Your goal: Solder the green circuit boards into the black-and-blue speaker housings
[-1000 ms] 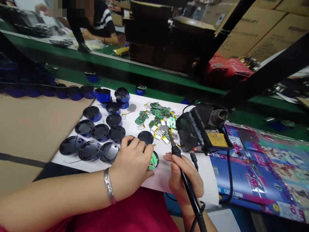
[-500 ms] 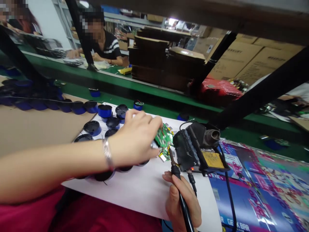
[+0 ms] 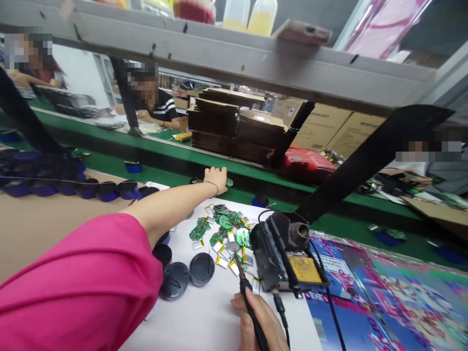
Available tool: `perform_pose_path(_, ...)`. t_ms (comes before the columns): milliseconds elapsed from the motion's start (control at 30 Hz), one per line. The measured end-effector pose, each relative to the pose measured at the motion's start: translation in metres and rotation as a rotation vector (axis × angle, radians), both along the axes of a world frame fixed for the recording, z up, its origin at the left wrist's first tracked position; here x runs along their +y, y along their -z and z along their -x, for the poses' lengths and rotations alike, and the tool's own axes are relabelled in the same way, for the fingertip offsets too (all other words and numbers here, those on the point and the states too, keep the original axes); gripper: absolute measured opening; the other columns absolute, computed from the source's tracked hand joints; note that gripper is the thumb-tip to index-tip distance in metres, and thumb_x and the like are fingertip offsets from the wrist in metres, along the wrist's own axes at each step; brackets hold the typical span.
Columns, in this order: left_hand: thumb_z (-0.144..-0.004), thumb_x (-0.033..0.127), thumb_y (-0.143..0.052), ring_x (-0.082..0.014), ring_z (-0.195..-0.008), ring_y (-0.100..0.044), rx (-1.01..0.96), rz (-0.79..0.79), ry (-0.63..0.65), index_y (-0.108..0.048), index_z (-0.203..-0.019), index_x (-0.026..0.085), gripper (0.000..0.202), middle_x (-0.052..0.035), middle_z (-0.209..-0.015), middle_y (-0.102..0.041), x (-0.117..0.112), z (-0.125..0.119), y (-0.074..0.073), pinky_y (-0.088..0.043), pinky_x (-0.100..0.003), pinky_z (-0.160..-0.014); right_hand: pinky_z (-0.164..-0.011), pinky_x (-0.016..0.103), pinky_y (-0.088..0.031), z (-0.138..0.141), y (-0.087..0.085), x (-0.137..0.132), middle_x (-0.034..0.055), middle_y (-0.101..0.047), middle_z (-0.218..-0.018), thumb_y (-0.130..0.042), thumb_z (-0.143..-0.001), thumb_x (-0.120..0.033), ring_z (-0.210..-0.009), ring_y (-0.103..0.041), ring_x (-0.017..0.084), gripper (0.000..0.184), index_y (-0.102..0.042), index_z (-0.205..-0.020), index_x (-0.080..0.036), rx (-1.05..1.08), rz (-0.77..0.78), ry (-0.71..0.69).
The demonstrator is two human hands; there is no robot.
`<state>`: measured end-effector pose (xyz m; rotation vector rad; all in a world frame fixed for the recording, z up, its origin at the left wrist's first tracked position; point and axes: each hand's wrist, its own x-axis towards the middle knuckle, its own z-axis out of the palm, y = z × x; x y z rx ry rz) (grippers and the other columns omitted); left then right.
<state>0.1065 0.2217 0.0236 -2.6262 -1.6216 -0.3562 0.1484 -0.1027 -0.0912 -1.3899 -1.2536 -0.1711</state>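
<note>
My left arm, in a pink sleeve, is stretched far forward to the green conveyor belt (image 3: 164, 163). There my left hand (image 3: 216, 176) curves its fingers down over a round part with a green circuit board (image 3: 229, 183). Near the bottom edge, my right hand (image 3: 263, 325) grips a black soldering iron (image 3: 248, 300). Its tip points up at a pile of green circuit boards and small silver batteries (image 3: 224, 230) on a white sheet (image 3: 204, 317). Black round caps (image 3: 202, 268) lie just left of the iron.
A black soldering station (image 3: 281, 253) with a yellow sponge stands right of the pile, on colourful printed packaging (image 3: 383, 302). Blue round housings (image 3: 91, 189) line the brown cardboard at left. Stacked cartons (image 3: 234, 126) and other people sit beyond the belt. A metal shelf beam (image 3: 219, 53) runs overhead.
My left hand lifted a round part with a green board off the sheet and carried it forward to the green belt. The view has tilted upward. My right hand keeps hold of the iron.
</note>
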Motion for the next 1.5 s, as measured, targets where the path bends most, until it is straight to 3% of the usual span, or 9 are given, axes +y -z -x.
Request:
perform_pose_path(200, -0.087, 0.037, -0.067, -0.0294, -0.122, -0.053, -0.104, -0.052, 0.033, -0.055, -0.128, 0.016, 0.047, -0.0117, -0.127, -0.061, -0.018, 0.018, -0.021, -0.041, -0.048, -0.104, -0.076, 0.031, -0.056, -0.004, 0.002, 0.002, 0.0035, -0.073, -0.079, -0.05, -0.099, -0.035, -0.077, -0.072, 0.019, 0.036, -0.062, -0.128, -0.018, 0.08, 0.021, 0.054)
perform_pose_path(400, -0.087, 0.035, -0.058, -0.0298, -0.117, -0.055, -0.172, -0.135, 0.026, -0.063, -0.115, 0.02, 0.032, -0.0096, -0.118, -0.064, -0.057, 0.101, -0.05, -0.039, -0.046, -0.1, -0.057, 0.028, -0.055, -0.012, -0.018, 0.009, 0.0042, -0.073, -0.074, -0.054, -0.096, -0.046, -0.059, -0.068, 0.018, 0.044, -0.065, -0.127, -0.017, 0.2, 0.119, 0.075)
perform_pose_path(600, -0.085, 0.029, -0.054, -0.029, -0.107, -0.061, -0.094, -0.091, -0.043, -0.074, -0.093, 0.02, 0.023, -0.0083, -0.11, -0.069, -0.065, 0.177, -0.041, -0.046, -0.042, -0.096, -0.056, 0.027, -0.056, -0.01, -0.082, 0.06, 0.0055, -0.072, -0.074, -0.072, -0.084, -0.048, -0.057, -0.065, 0.015, 0.043, -0.073, -0.109, -0.014, 0.535, 0.05, -0.02)
perform_pose_path(733, -0.08, 0.021, -0.057, -0.0273, -0.106, -0.064, -0.024, -0.045, -0.108, -0.076, -0.1, 0.019, 0.028, -0.009, -0.113, -0.068, -0.049, 0.205, -0.026, -0.049, -0.035, -0.097, -0.056, 0.029, -0.056, -0.004, -0.092, 0.094, 0.0041, -0.069, -0.068, -0.073, -0.081, -0.046, -0.058, -0.065, 0.017, 0.039, -0.073, -0.1, -0.012, 0.694, -0.082, -0.112)
perform_pose_path(867, -0.082, 0.023, -0.061, -0.0256, -0.103, -0.067, 0.034, 0.022, -0.094, -0.076, -0.106, 0.018, 0.028, -0.0093, -0.114, -0.066, -0.037, 0.215, -0.015, -0.052, -0.031, -0.095, -0.058, 0.031, -0.057, 0.001, -0.07, 0.108, 0.0062, -0.071, -0.074, -0.073, -0.081, -0.042, -0.06, -0.067, 0.018, 0.038, -0.073, -0.102, -0.011, 0.718, -0.082, -0.15)
perform_pose_path(967, -0.091, 0.03, -0.062, -0.0237, -0.105, -0.065, 0.065, 0.062, -0.084, -0.069, -0.112, 0.016, 0.027, -0.0103, -0.12, -0.064, -0.032, 0.213, -0.011, -0.053, -0.039, -0.095, -0.057, 0.032, -0.058, 0.001, -0.056, 0.109, 0.0074, -0.072, -0.077, -0.072, -0.082, -0.042, -0.061, -0.068, 0.019, 0.038, -0.072, -0.103, -0.011, 0.716, -0.045, -0.179)
perform_pose_path(1167, -0.096, 0.034, -0.06, -0.0217, -0.105, -0.064, 0.122, 0.154, -0.047, -0.062, -0.119, 0.017, 0.029, -0.0094, -0.122, -0.063, -0.015, 0.204, -0.01, -0.056, -0.042, -0.09, -0.058, 0.029, -0.057, -0.002, -0.048, 0.109, 0.0034, -0.07, -0.074, -0.072, -0.081, -0.041, -0.061, -0.069, 0.018, 0.029, -0.069, -0.093, -0.015, 0.725, -0.036, -0.199)
perform_pose_path(1400, -0.096, 0.032, -0.06, -0.0214, -0.103, -0.065, 0.123, 0.141, 0.029, -0.066, -0.111, 0.015, 0.023, -0.008, -0.115, -0.068, -0.005, 0.201, -0.028, -0.054, -0.042, -0.092, -0.059, 0.033, -0.057, -0.003, -0.045, 0.11, 0.0047, -0.07, -0.074, -0.071, -0.082, -0.04, -0.061, -0.069, 0.02, 0.03, -0.068, -0.094, -0.013, 0.73, -0.046, -0.206)
perform_pose_path(1500, -0.093, 0.022, -0.055, -0.0208, -0.105, -0.066, 0.102, 0.096, 0.075, -0.074, -0.104, 0.019, 0.022, -0.0056, -0.112, -0.073, -0.011, 0.195, -0.038, -0.05, -0.033, -0.098, -0.062, 0.035, -0.058, -0.001, -0.047, 0.11, 0.0047, -0.071, -0.072, -0.066, -0.084, -0.041, -0.062, -0.07, 0.02, 0.03, -0.068, -0.095, -0.013, 0.736, -0.049, -0.24)
